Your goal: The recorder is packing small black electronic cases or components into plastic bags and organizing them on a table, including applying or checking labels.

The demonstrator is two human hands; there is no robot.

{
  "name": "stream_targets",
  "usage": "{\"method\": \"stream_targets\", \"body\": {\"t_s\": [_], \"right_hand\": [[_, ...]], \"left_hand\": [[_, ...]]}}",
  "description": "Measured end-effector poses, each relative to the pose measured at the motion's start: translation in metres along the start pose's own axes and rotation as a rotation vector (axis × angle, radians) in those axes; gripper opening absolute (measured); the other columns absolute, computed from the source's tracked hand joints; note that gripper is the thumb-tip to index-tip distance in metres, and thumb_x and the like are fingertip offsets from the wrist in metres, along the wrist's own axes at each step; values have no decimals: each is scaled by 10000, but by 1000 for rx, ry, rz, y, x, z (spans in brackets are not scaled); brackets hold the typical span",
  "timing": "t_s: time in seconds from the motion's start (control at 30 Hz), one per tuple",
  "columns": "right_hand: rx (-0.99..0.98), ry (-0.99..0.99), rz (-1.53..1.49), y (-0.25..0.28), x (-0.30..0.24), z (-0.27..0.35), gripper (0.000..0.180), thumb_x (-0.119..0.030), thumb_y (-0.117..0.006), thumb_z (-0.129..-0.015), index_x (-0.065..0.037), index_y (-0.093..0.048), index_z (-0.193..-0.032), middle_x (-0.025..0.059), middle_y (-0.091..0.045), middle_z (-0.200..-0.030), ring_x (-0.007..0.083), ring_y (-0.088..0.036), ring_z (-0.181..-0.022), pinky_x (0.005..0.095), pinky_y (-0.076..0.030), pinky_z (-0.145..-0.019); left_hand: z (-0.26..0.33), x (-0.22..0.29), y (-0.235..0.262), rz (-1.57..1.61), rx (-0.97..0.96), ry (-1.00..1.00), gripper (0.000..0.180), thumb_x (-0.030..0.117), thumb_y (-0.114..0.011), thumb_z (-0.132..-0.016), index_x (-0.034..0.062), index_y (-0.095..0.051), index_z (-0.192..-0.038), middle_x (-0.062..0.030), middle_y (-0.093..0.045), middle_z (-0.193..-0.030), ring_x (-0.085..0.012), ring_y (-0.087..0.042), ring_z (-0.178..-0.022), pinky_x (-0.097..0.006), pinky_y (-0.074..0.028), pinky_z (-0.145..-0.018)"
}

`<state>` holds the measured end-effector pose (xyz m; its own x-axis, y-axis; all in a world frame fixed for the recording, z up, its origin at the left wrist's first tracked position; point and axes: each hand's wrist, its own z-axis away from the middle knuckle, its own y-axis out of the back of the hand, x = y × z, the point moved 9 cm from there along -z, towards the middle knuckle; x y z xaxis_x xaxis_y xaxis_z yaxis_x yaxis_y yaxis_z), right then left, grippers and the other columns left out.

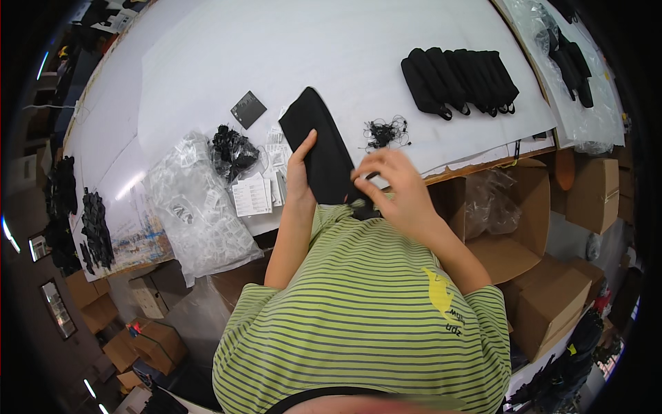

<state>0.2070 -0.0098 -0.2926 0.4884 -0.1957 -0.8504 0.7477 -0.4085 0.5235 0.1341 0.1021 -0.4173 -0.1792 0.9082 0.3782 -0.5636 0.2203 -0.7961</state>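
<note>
My left hand (301,171) holds a long black fabric pouch (318,146) from its left side, the pouch angled up and away over the white table (276,55). My right hand (394,188) is at the pouch's near end, fingers pinched on a small part there; what it pinches is too small to tell. Both forearms rise from my green striped shirt.
A row of several black pouches (460,80) lies at the back right. A tangle of black cords (386,131), white paper tags (254,194), clear plastic bags (193,207), a dark card (247,109) lie on the table. Open cardboard boxes (510,221) stand to the right.
</note>
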Motion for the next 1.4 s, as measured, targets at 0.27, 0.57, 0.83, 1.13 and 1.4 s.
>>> {"method": "stream_targets", "body": {"t_s": [0.27,0.57,0.83,1.13,1.4], "right_hand": [[72,471,575,-19,-16,12,463,-170,-700,-691,-214,-591,-1139,63,-543,-1075,223,-527,-1027,364,-434,-833],[24,68,-248,42,32,9,347,-70,-670,-737,-75,-591,-1076,73,-586,-1040,185,-587,-916,288,-486,-741],[-299,-208,-247,59,103,33,355,-117,-672,-770,-114,-640,-1124,55,-617,-1070,106,-575,-805,226,-497,-618],[338,-359,-405,243,258,36,369,-6,-618,-790,-45,-599,-1157,68,-605,-1090,114,-593,-775,241,-520,-611],[1065,-248,323,388,352,7,389,-42,-603,-799,-133,-594,-1176,93,-511,-1106,192,-572,-925,283,-531,-671]], "left_hand": [[19,-22,-1,-48,189,-11,281,227,-592,-877,30,-555,-1074,-82,-613,-1005,-179,-603,-914,-330,-505,-803],[36,21,-32,-1003,-233,-541,715,95,-671,-793,86,-263,-1379,-109,-499,-1238,-204,-468,-1142,-311,-370,-962],[10,-11,-65,-1280,-312,-383,185,20,-635,-759,36,-643,-943,-47,-543,-883,-173,-515,-845,-263,-384,-796],[-68,-44,-12,-1031,164,-264,252,202,-503,-925,53,-578,-1114,-54,-602,-1063,-95,-574,-807,-225,-436,-722],[-61,-118,18,-922,364,19,234,240,-503,-928,50,-600,-1025,-60,-646,-953,-130,-615,-784,-242,-468,-706]]}}
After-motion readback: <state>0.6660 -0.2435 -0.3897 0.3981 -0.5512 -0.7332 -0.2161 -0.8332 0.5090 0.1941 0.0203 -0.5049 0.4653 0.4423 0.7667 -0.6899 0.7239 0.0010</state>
